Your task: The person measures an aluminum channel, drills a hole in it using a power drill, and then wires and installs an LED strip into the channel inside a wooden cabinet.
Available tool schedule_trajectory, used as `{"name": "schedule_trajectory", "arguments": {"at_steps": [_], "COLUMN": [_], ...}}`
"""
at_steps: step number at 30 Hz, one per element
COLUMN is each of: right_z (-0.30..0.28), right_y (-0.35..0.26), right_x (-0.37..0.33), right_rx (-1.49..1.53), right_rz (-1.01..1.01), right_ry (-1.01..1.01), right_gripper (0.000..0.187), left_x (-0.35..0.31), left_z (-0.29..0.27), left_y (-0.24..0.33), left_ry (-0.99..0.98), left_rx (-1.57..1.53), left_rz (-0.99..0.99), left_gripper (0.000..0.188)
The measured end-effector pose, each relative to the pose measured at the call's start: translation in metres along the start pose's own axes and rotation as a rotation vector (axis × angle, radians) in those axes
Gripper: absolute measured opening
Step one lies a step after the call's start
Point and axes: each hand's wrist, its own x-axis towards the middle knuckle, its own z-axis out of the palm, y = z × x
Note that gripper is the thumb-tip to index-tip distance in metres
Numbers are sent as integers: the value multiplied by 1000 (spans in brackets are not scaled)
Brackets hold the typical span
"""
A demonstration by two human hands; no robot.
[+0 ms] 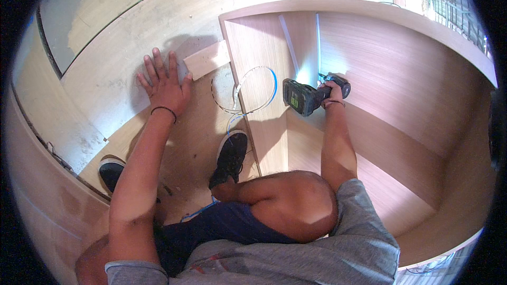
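Observation:
My right hand [334,94] is closed round the grip of a black cordless drill [302,98], inside a pale wood cabinet [369,58]. The drill's lamp lights the inner panel and the lower end of a narrow metal rail [318,37]. Whether its bit touches the rail or the panel is hidden. To the left, my left hand [168,93] is spread with fingers apart and holds nothing. It is over a large pale board [121,74]; contact with it is hard to make out. Just right of its fingertips lies a short wood offcut [208,59].
A thin looped strip [274,82], partly blue, hangs over the cabinet's near-left edge. My shoes [229,153] rest on the dusty wooden surface left of the cabinet. My bent knee [301,200] is close to the cabinet's opening. A second pale strip [288,42] runs beside the rail.

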Motion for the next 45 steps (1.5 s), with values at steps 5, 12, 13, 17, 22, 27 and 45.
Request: {"name": "schedule_trajectory", "arguments": {"at_steps": [5, 12, 13, 17, 22, 27, 45], "right_z": [18, 17, 22, 43, 32, 39, 48], "right_y": [-5, -31, -28, -22, -24, -21, -14], "right_x": [4, 58, 60, 52, 57, 44, 40], "right_rx": [207, 478, 469, 542, 470, 443, 386], "right_rz": [-129, -16, 2, 45, 20, 1, -21], "right_ry": [-21, 194, 196, 237, 214, 315, 280], "right_gripper": [16, 25, 25, 25, 26, 31, 27], "left_x": [5, 5, 4, 5, 3, -1, 2], "left_z": [-12, -14, -14, -13, -9, -4, -4], "left_y": [4, 7, 7, 2, 0, -3, -5], "left_ry": [-128, -147, -158, -198, -172, -64, -168], "left_rx": [40, 55, 68, 47, 2, -68, -4], "left_rz": [-43, -53, -64, -91, -63, -23, -54], "left_gripper": [69, 70, 70, 71, 71, 71, 78]}}
